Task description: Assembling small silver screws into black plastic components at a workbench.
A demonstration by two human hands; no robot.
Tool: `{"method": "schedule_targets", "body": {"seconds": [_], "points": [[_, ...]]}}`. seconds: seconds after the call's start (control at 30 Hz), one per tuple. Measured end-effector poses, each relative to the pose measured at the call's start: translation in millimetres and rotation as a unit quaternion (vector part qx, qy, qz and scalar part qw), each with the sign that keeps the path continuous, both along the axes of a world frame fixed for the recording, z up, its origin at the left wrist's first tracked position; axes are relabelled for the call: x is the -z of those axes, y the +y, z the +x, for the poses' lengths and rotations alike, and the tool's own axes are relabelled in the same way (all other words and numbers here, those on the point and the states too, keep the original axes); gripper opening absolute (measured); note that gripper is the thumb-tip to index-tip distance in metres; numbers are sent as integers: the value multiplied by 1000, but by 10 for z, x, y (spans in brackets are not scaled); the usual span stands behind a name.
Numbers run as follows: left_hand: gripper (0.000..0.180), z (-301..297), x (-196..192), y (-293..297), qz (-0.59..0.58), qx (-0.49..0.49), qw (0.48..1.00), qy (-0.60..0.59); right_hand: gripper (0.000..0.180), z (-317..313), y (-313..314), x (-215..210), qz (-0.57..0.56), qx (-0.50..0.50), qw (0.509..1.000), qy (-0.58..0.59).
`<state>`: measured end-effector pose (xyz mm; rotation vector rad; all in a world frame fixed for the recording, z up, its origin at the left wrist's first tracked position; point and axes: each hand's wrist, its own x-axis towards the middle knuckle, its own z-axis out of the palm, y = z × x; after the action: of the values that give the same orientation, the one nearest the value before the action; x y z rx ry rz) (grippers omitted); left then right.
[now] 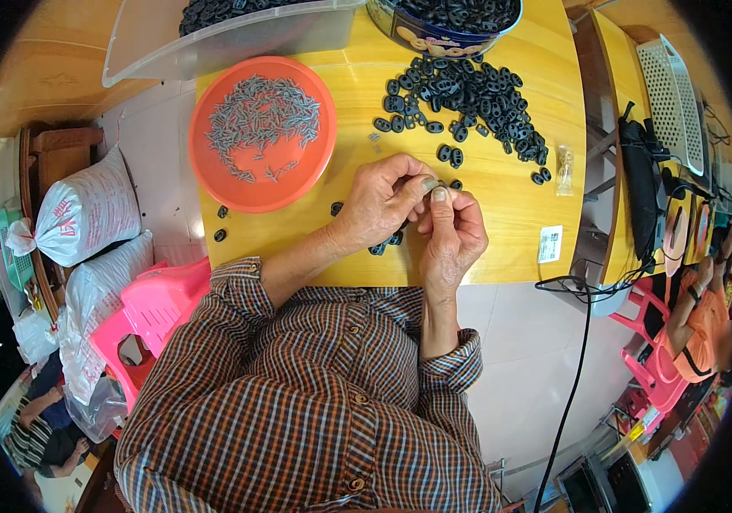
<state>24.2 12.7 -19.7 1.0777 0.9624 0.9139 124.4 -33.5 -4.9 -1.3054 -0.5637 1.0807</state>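
Observation:
My left hand (385, 203) and my right hand (452, 235) meet over the table's near part. Thumbs and fingers of both are pinched together, tip to tip. A sliver of something dark shows between the fingertips, too small and covered to name. Several black two-hole pieces, like cord locks, lie partly hidden under my hands. Just beyond the fingertips is a single black cord lock (455, 185), with a pair (449, 155) a little farther off. A large heap of black cord locks (477, 98) spreads at the far right of my hands.
An orange-red dish (203, 145) with small grey spring-like pieces stands left on the yellow table (502, 256). Behind are a clear plastic bin (297, 43) and a round blue tin (434, 38), both holding black pieces. A black cable (567, 385) hangs right. Pink stools and other people are around.

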Motion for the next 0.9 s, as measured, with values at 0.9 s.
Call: {"method": "schedule_targets", "body": {"seconds": [0.9], "points": [[15, -50, -15, 66, 35, 31, 998, 39, 13, 84, 1, -70, -36, 2, 984, 177]]}}
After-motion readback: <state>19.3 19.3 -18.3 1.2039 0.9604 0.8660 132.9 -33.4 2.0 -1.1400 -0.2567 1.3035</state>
